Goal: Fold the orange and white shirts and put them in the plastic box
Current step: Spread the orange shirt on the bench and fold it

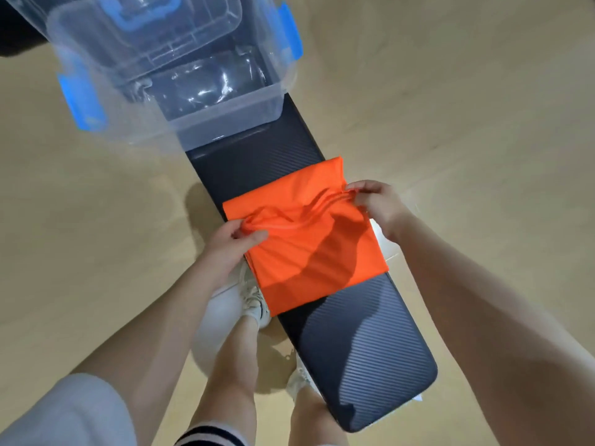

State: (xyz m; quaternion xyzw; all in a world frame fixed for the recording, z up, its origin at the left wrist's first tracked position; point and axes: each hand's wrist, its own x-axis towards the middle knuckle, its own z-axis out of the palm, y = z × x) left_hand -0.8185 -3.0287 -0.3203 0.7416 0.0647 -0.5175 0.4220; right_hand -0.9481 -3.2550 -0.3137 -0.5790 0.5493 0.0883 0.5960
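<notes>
The orange shirt (306, 246) lies folded into a rough square across the middle of a black ribbed bench (363, 349). My left hand (231, 246) pinches a bunched fold at the shirt's left edge. My right hand (376, 204) pinches the cloth at its right edge, and a raised crease runs between the two hands. The clear plastic box (225, 123) with blue latches stands open at the bench's far end; nothing shows inside it. A sliver of white (383, 243) shows beside the bench under my right wrist; I cannot tell if it is the white shirt.
The box's clear lid (96, 37) with a blue handle leans behind and left of the box. Tan floor (483, 123) surrounds the bench. My legs and white shoes (254, 304) stand close against the bench's left side.
</notes>
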